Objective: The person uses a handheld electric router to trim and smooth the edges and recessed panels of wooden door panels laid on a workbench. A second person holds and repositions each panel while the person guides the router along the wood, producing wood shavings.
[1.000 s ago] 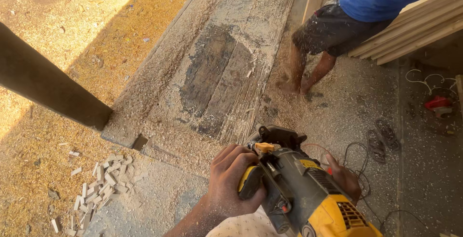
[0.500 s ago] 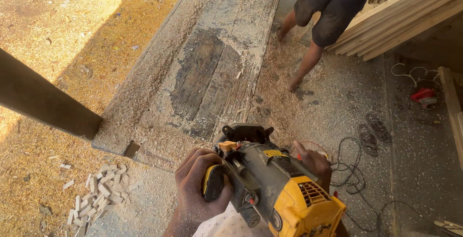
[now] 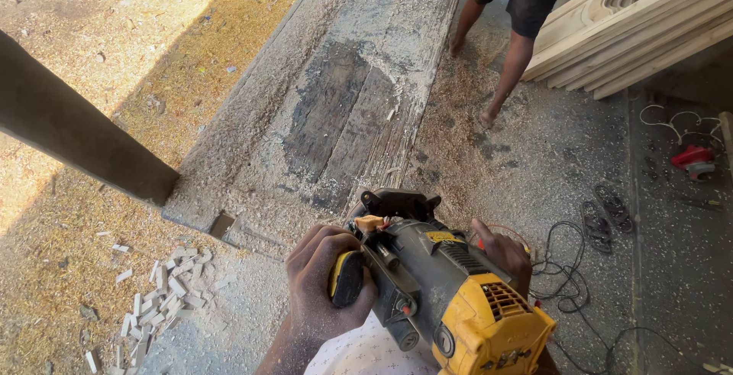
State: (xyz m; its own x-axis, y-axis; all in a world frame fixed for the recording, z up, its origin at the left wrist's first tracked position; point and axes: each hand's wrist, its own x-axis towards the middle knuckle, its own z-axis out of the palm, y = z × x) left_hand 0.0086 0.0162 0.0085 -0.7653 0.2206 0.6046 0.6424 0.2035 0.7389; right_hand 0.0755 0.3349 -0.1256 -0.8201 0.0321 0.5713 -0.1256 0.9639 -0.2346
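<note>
Down by my lap, left hand (image 3: 324,291) is wrapped tight round the black-and-yellow power tool (image 3: 439,291)'s grip, right hand (image 3: 504,253) bracing its far side, fingers half hidden. Feels like a heavy, rigid lump, probably nose-heavy, so two-handed it is.

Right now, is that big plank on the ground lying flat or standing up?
Lying flat. The weathered plank rests with its broad face up on the sawdust-covered ground, with sawdust piled along its edges and scattered over its top.
</note>
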